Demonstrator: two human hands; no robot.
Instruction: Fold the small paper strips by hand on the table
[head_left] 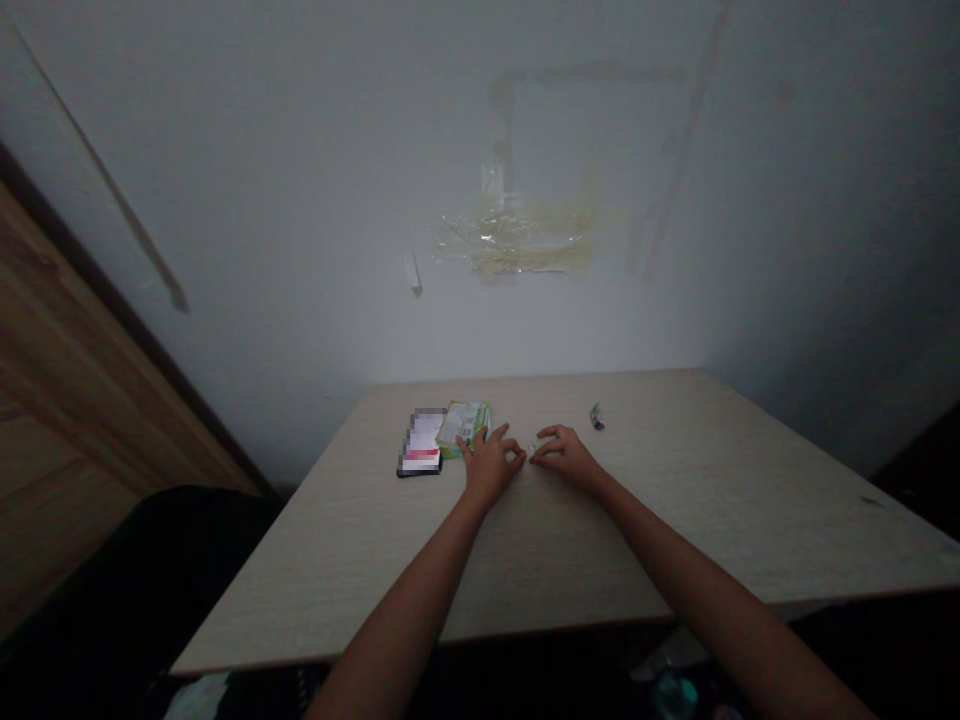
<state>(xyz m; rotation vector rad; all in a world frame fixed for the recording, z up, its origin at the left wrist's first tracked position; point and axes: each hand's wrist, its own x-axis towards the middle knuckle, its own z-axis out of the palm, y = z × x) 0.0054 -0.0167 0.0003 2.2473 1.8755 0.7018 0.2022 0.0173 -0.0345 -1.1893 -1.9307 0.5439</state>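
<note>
Both hands meet near the middle of the table, around a small pale object (pixel 531 452) too small to make out. My left hand (pixel 491 465) pinches at its left side with thumb and forefinger, the other fingers spread over the lower edge of a green and white packet (pixel 463 425). From the right, my right hand (pixel 566 457) has its thumb and forefinger closed on the same small object. Left of the packet lies a phone-like device (pixel 421 443) with a pixelated screen. A small dark and coloured item (pixel 597 417) rests beyond my right hand.
The pale wooden table (pixel 360 560) reaches back to a grey wall (pixel 300 200) with clear tape stuck on it. A dark shape (pixel 172 560) stands left of the table, beside a brown wooden panel (pixel 67 400). Blurred items lie below the front edge.
</note>
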